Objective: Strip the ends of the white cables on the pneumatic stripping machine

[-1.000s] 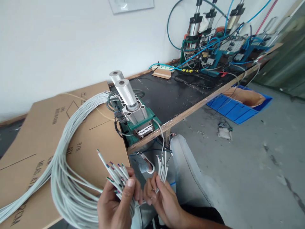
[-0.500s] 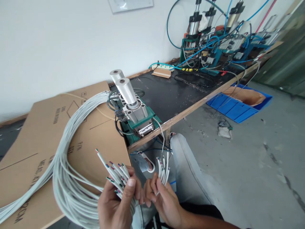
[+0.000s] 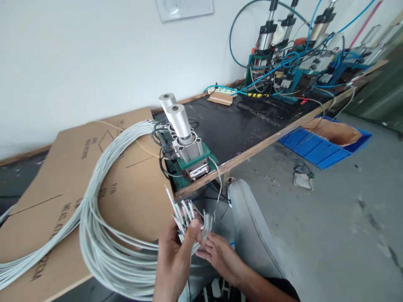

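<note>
My left hand [image 3: 176, 256] is closed around a bunch of grey cable ends [image 3: 182, 209] with coloured wire tips that fan upward. The long grey cable bundle [image 3: 103, 235] loops from that hand across the flat cardboard [image 3: 63, 176]. My right hand [image 3: 220, 253] is beside the left, its fingers pinching a few of the cable ends [image 3: 206, 222] at the bundle's right side. Just beyond the hands, a small green pneumatic press [image 3: 185, 147] with two silver cylinders stands at the bench edge.
A black-topped bench [image 3: 239, 126] runs to the back right, carrying several pneumatic machines with blue hoses [image 3: 296, 54] and a power strip [image 3: 220, 90]. Blue trays [image 3: 317, 144] lie on the concrete floor. My grey-trousered knee [image 3: 248, 222] is below the bench edge.
My two hands have come together, so the separate small bunch in the right hand now meets the left hand's bunch. The view shifted slightly to the left.
</note>
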A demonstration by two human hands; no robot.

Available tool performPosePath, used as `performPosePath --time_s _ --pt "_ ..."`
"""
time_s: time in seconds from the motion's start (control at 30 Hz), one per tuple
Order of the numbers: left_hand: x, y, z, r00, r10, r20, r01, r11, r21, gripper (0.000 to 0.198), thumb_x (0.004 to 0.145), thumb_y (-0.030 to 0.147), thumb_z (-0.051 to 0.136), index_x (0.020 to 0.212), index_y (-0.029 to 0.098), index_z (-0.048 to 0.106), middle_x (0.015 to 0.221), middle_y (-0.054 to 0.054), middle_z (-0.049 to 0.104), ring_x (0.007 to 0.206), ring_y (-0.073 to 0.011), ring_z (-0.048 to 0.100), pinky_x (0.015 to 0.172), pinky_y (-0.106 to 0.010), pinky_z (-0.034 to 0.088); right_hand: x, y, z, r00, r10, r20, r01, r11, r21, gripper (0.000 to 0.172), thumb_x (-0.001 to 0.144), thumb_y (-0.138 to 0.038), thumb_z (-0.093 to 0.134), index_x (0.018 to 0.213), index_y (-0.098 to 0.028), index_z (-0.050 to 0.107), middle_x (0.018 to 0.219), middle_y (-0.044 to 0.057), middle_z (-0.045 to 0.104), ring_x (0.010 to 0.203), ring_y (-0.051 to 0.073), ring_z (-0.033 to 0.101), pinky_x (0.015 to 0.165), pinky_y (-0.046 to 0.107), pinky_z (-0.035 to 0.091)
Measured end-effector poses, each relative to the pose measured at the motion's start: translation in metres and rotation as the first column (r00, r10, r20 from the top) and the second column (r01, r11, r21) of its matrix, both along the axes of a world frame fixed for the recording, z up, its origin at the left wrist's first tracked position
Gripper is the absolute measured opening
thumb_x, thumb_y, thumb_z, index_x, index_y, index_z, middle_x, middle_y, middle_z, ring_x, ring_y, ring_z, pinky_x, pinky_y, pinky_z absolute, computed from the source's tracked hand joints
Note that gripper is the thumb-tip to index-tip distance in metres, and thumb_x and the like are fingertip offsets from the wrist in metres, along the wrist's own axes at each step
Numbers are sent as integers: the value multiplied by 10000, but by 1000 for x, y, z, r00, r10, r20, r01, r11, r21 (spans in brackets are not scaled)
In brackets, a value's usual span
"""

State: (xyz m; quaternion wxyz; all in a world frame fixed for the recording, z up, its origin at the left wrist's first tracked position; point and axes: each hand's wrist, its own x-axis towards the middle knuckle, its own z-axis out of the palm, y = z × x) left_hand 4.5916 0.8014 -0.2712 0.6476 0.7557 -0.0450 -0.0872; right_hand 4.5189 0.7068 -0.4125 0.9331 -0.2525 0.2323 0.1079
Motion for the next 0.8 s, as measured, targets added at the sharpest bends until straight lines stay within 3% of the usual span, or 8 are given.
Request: performPosePath --time_s 0.07,0.13,0.23,0.33,0.43,0.53,0.63,0.8 --pt "3 -2 0 999 -43 25 41 998 44 377 884 526 701 734 181 684 603 -11 640 603 -179 590 645 -274 482 -4 -17 -8 983 175 -51 -181 971 -154 573 665 -611 874 957 -148 708 949 103 756 880 239 712 846 383 521" --pt "5 -4 2 996 -84 43 80 993 87 393 906 513 673 682 190 666 629 -23 653 649 -191 613 670 -274 489 -5 -36 3 971 241 0 -218 878 -427 539 714 -642 831 879 -141 719 810 65 719 730 195 666 717 336 508" --pt "5 -8 7 990 -137 32 133 986 98 382 905 492 673 668 192 680 689 -38 680 690 -206 639 670 -276 509 6 -60 51 948 165 271 99 658 -746 367 926 -534 680 963 -175 746 795 19 659 725 154 614 693 289 493" --pt "5 -12 9 987 -160 5 159 986 53 323 857 488 718 749 183 715 716 -44 706 683 -221 657 647 -287 531 25 -69 103 874 124 471 334 550 -765 232 977 -396 632 1076 -213 735 913 25 658 756 145 631 649 255 524" --pt "4 -14 7 985 -170 21 169 985 43 313 861 484 719 882 172 735 804 -63 741 791 -246 691 741 -309 554 42 -65 125 844 115 524 394 530 -751 176 956 -354 658 922 -194 722 835 18 655 702 134 628 580 220 522" --pt "3 -11 3 991 -102 88 99 994 38 313 903 483 682 914 174 725 881 -73 744 871 -238 684 813 -304 545 48 -59 123 871 73 487 354 594 -723 256 969 -420 643 884 -185 695 751 5 637 619 118 594 514 201 500" --pt "3 -9 4 999 13 46 -11 999 -32 340 896 514 689 882 174 687 709 -10 630 657 -156 574 620 -235 489 44 -58 119 892 169 419 229 629 -743 284 977 -446 633 888 -180 676 685 -17 584 556 105 562 465 184 479" --pt "7 -14 15 987 -54 -152 32 989 -146 480 783 593 769 919 148 654 556 79 416 477 -76 312 436 -188 281 38 -60 126 844 296 447 258 507 -822 290 1014 -386 580 849 -172 685 710 -16 552 556 87 535 489 184 456"
